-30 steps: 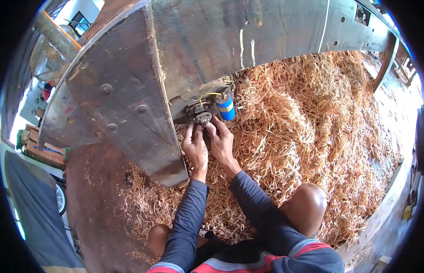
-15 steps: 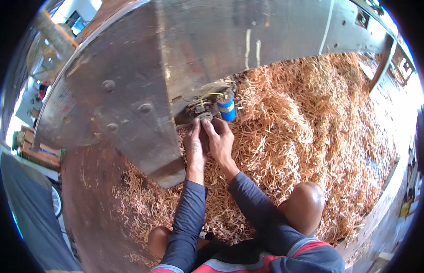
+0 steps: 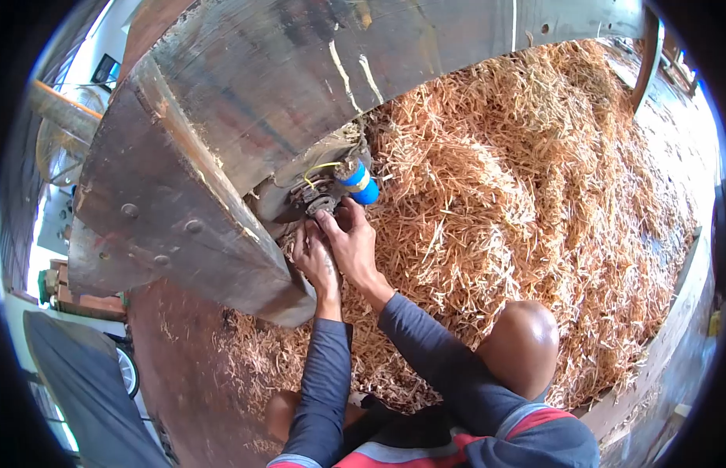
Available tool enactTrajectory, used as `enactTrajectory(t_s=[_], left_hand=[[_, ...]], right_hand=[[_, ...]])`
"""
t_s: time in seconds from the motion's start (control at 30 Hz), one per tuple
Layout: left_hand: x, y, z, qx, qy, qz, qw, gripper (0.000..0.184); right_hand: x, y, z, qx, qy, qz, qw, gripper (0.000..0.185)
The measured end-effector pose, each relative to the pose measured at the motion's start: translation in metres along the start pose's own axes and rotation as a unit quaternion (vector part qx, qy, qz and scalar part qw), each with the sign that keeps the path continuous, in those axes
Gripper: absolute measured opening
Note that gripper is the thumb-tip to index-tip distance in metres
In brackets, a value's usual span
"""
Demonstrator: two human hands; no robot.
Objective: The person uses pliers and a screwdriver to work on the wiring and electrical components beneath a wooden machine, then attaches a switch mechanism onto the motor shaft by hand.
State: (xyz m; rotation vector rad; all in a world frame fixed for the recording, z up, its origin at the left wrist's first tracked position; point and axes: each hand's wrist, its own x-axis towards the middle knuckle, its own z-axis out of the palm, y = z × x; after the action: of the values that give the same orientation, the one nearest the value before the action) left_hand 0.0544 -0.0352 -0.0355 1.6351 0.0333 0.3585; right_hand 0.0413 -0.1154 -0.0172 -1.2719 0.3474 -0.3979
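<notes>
Under the wooden machine body, a dark, round, grimy metal part (image 3: 322, 206) shows at the end of what looks like a motor. My right hand (image 3: 352, 243) presses its thumb on the lower edge of this part, fingers curled around behind it. Just below and to the left, my left hand (image 3: 316, 261) has its fingers bent in close to the part; what they grip is hidden. A blue cylinder (image 3: 358, 184) with a tan band, probably a capacitor, sits right of the part. From its top a yellow wire (image 3: 322, 166) runs left.
A large wooden panel (image 3: 160, 187) with bolt heads slants close by on the left, its lower corner near my left wrist. Wood shavings (image 3: 488, 218) lie heaped to the right and beneath my arms. Grey cloth (image 3: 74, 382) hangs at the lower left.
The view has shifted, exposing more of the panel's inner edge. My left thumb has come down off the round part, while my right thumb stays on it.
</notes>
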Motion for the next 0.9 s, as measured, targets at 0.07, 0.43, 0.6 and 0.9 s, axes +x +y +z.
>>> enactTrajectory(t_s=[0.07,0.43,0.6,0.9], left_hand=[[-0.001,0.011,0.004,0.017,0.024,0.014,0.999,0.032],[0.003,0.004,-0.012,-0.060,-0.017,-0.045,0.997,0.036],[0.007,-0.008,-0.004,-0.153,0.030,-0.059,0.986,0.039],[0.027,-0.012,0.003,-0.197,-0.014,-0.031,0.980,0.048]], right_hand=[[0.000,0.001,0.000,0.006,-0.005,-0.008,1.000,0.066],[-0.005,0.006,0.005,-0.033,-0.015,0.009,0.999,0.065],[-0.002,0.021,0.006,0.035,-0.066,-0.022,0.997,0.074],[0.016,0.052,0.011,0.079,-0.100,-0.068,0.990,0.074]])
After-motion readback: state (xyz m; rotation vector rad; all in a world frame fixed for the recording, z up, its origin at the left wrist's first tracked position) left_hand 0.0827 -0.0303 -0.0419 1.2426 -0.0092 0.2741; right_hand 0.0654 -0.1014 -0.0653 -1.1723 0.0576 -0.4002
